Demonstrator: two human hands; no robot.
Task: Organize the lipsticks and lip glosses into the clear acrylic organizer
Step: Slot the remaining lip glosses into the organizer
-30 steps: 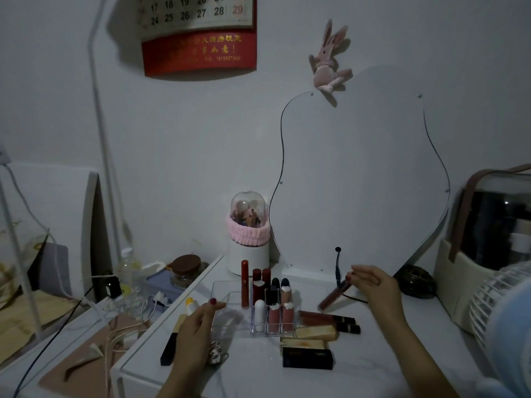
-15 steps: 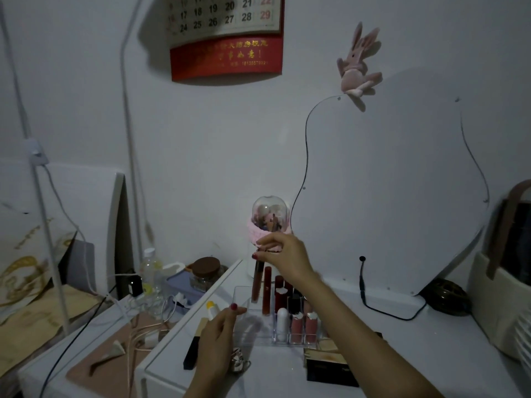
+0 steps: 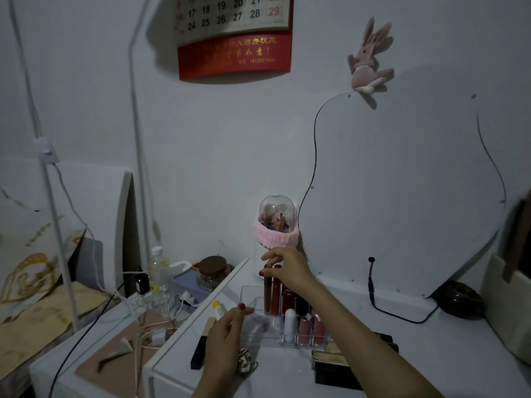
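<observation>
The clear acrylic organizer (image 3: 249,294) stands on the white tabletop, with several lipsticks and lip glosses upright in its slots. My right hand (image 3: 287,268) pinches the top of a dark red lip gloss tube (image 3: 267,294), which stands upright in a back-left slot beside another red tube (image 3: 276,291). My left hand (image 3: 227,337) rests against the organizer's left front side, fingers lightly curled on its wall. A white lipstick (image 3: 289,323) and pink ones (image 3: 311,326) fill the front row.
Black and gold lipstick boxes (image 3: 333,369) lie at the front right. A black tube (image 3: 198,351) and a yellow-capped stick (image 3: 219,309) lie left of my left hand. A domed brush holder (image 3: 276,222), a wavy mirror (image 3: 402,196) with a black cable, and a cluttered side table with wires stand around.
My right hand carried the dark red gloss from the right side over to the organizer and lowered it into a back-left slot. The left hand stayed at the organizer.
</observation>
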